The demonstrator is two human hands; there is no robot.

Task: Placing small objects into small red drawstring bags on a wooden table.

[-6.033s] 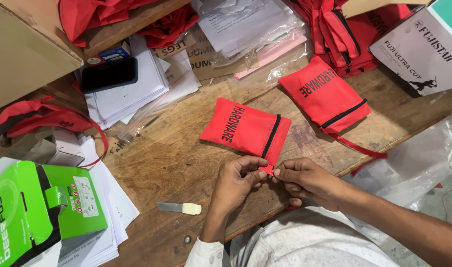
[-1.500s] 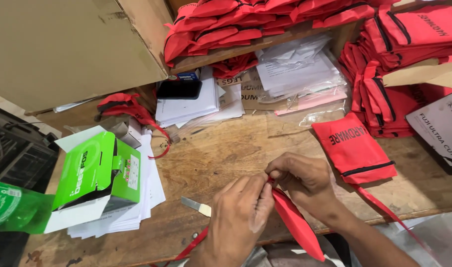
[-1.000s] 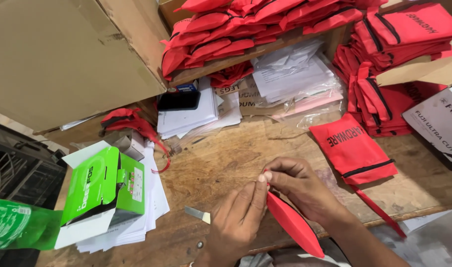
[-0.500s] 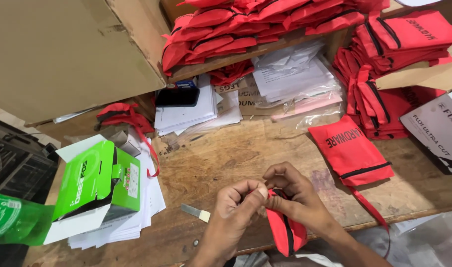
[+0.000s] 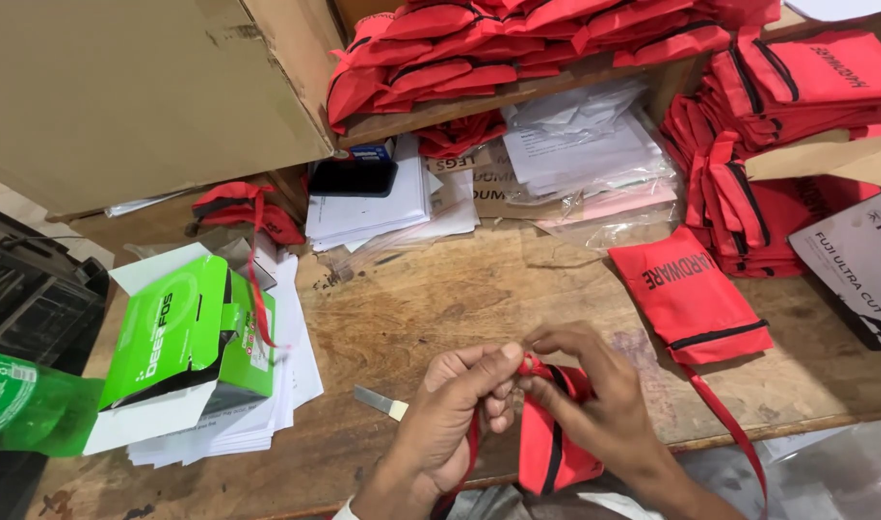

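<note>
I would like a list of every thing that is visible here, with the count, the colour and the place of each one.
red pouch in hand: one, red with black stripe, between both hands
flat red pouch: one, red, on the bench right of the hands
stacked pouches: many, red, on the shelf and at right
green box: one, green and white, open, on papers at left
paper piles: several, white, rear of bench
phone: one, black, on papers
green bottle: one, far left
small blade: one, metal, on wooden bench
cardboard box: one, brown, upper left
left hand: one, pinching the pouch top
right hand: one, pinching the pouch top
</note>
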